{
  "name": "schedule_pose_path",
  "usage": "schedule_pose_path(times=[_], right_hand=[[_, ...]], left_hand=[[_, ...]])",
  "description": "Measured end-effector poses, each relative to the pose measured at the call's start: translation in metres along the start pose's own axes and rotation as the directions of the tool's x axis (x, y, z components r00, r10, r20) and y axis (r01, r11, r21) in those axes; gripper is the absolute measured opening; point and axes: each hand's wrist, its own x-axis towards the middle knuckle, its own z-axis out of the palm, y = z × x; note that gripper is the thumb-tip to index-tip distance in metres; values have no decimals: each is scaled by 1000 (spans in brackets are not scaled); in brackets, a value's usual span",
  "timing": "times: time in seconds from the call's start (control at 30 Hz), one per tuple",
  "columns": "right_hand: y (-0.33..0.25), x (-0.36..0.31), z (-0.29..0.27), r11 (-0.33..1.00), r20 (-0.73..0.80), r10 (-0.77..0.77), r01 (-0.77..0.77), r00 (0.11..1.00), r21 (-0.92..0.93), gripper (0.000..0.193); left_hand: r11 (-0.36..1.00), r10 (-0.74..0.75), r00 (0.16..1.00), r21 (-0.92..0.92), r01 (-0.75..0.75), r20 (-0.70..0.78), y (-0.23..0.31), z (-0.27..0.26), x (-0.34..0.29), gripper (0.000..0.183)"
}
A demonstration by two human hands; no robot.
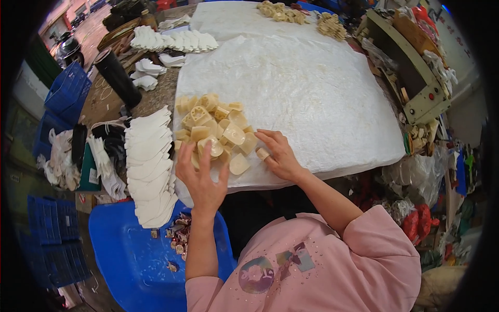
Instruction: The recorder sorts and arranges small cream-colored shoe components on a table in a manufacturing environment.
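A heap of cream plastic blocks (234, 133), shaped like shoe heels, lies at the left of the white-covered table (312, 99). My left hand (200, 179) is open over the heap's near side, fingers spread and touching the blocks there. At the heap's right edge rests my right hand (282, 156), open with its fingers stretched toward the blocks. A tan band (263, 154) wraps one of its digits. Neither hand has a block gripped that I can see.
Overlapping white shaped sheets (149, 166) line the table's left edge, above a blue tub (125, 260) holding small dark shiny pieces. A black cylinder (118, 78) stands farther left. More cream pieces (283, 12) lie at the far edge. A green-grey machine (416, 73) stands right.
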Motion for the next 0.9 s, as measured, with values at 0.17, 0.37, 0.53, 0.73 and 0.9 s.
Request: schedule_pose_path(times=[0.17,0.37,0.53,0.73,0.9], right_hand=[[-2,1,-3,994,47,-16,21,999,-110,48],[-1,4,5,970,56,-108,118,993,-212,53],[-2,1,4,998,-31,-58,59,998,24,52],[0,-8,0,990,-148,16,5,989,141,48],[-1,-13,2,977,-183,76,-37,980,212,44]], left_hand=[[993,87,983,70,-99,161,22,18,-7,59],[971,7,993,238,-35,118,15,31,-7,60],[960,70,986,260,-108,150,7,34,-13,62],[961,129,987,234,-148,94,4,38,-19,71],[954,145,986,253,-163,87,3,35,-21,75]])
